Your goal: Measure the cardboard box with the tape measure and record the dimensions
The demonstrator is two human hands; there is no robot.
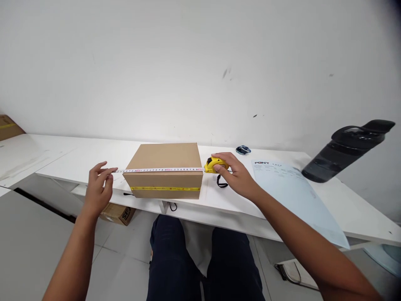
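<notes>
A brown cardboard box point(167, 156) with a yellow band of tape along its front sits near the front edge of the white desk point(78, 154). Across the box's top, by its front edge, runs the pulled-out blade of a yellow tape measure point(216, 165). My right hand point(234, 173) is closed around the case, just right of the box. Left of the box, my left hand point(102, 184) pinches the blade's free end between thumb and fingers. A black wrist strap point(222, 182) hangs below the case.
A black bottle point(332, 156) and a printed sheet point(288, 188) are on the desk at right. A small dark blue patterned item point(243, 149) lies by the wall. Another carton point(119, 213) rests under the desk, and a box point(9, 127) stands far left.
</notes>
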